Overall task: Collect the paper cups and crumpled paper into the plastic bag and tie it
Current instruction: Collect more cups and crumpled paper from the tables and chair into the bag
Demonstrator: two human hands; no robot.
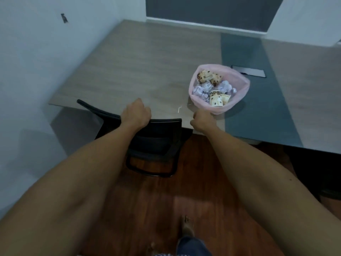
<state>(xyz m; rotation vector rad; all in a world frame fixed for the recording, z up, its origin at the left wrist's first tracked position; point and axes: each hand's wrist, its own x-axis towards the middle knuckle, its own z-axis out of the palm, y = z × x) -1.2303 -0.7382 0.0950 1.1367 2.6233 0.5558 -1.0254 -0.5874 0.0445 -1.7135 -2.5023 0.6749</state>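
A pink plastic bag [238,79] stands open on the table near its front edge. Inside it lie crushed paper cups [217,100] with brown spots and several balls of crumpled white paper [224,86]. My right hand [203,120] is curled into a fist just in front of the bag's near side; whether it pinches the bag's rim I cannot tell. My left hand [137,113] is also curled, resting over the top of a black chair's backrest [162,124], well left of the bag.
The wood-grain table [138,71] has a dark grey strip [262,108] with a black cable hatch [249,71] behind the bag. The black chair is tucked under the table's front edge. A white wall runs along the left. Wooden floor lies below.
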